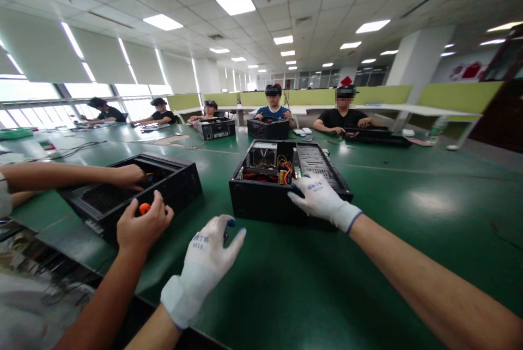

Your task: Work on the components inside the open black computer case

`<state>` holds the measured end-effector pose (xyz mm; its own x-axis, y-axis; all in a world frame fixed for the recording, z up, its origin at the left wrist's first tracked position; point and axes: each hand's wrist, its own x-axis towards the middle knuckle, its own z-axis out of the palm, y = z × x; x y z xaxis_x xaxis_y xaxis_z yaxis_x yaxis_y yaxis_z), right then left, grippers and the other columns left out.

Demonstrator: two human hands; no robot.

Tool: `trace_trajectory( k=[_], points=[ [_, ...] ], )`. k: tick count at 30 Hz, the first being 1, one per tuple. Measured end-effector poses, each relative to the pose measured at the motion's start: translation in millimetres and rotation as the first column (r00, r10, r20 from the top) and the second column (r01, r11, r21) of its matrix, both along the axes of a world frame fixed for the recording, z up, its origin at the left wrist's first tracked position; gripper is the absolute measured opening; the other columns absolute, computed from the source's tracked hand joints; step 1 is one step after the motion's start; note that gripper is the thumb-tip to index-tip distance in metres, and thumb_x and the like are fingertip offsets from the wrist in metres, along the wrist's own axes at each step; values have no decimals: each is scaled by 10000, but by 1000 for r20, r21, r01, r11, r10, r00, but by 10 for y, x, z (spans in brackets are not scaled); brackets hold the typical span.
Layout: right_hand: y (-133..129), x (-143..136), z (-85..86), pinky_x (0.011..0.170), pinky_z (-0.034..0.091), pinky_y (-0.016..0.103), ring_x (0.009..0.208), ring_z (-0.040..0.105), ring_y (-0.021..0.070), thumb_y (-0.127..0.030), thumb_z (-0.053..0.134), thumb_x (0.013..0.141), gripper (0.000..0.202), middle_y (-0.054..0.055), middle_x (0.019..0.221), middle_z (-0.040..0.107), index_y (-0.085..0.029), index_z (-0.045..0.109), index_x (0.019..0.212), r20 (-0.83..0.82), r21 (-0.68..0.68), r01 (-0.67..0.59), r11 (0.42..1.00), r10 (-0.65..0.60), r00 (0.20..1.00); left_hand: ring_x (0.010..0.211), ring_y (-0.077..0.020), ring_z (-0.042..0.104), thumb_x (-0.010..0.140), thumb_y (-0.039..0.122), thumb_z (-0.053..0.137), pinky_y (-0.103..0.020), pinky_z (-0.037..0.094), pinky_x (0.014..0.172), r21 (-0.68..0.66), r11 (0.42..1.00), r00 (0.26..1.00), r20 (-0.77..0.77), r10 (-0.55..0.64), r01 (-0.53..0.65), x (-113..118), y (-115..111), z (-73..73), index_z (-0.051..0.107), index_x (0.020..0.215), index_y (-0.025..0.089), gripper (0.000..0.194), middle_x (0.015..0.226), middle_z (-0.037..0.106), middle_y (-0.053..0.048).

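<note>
An open black computer case (pixel 261 200) lies on the green table in front of me, its fan, coloured cables and slotted metal side showing. My right hand (pixel 321 194), in a white glove with blue fingertips, grips the case's near rim. The thumb is on the outer wall and the fingers reach over the edge, partly hidden. To the left of that case, above the table's near side, is my left hand (pixel 208 263) in a matching glove. Its fingers are bent and the thumb stands apart; a small dark spot near the curled fingers is unclear.
On my left, a co-worker's bare hands (pixel 143 219) are at a second black computer case (pixel 180 181), one with an orange-ended thing. Across the green table (pixel 388 213), several people sit with more cases. A plastic bottle (pixel 439 127) stands at the far right.
</note>
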<state>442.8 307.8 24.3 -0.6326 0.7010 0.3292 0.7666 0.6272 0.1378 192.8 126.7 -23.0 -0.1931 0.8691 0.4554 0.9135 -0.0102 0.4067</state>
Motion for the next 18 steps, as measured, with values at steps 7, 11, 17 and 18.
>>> trace_trajectory(
  k=[7,11,17,18],
  points=[
    [-786,327,38,865,416,391,929,577,273,-550,461,973,459,140,937,675,-161,684,875,-11,-2,-114,994,114,993,774,-194,658,934,520,559,-340,513,750,27,998,997,-47,-60,61,163,-162,225,597,1203,247,386,956,679,-29],
    [-1245,521,51,871,442,425,938,580,288,-537,482,963,425,135,931,666,-175,696,903,-52,-59,-157,986,154,987,830,-199,673,932,502,572,-334,517,785,15,992,989,-85,-124,126,302,-303,345,635,1145,251,335,1004,684,-42],
    [-1802,764,96,878,476,497,927,590,304,-504,511,945,342,112,887,674,-224,667,828,-79,-150,-197,969,187,979,888,-212,670,939,473,553,-329,504,765,-98,956,942,-171,-289,275,537,-516,559,652,1040,251,263,941,670,-34],
    [-1882,807,100,881,485,503,931,597,304,-501,517,942,326,110,898,677,-233,665,831,-92,-152,-205,967,192,977,879,-207,666,942,469,545,-325,502,764,-134,945,933,-166,-319,299,569,-539,590,652,1016,253,252,930,667,-30]
  ],
)
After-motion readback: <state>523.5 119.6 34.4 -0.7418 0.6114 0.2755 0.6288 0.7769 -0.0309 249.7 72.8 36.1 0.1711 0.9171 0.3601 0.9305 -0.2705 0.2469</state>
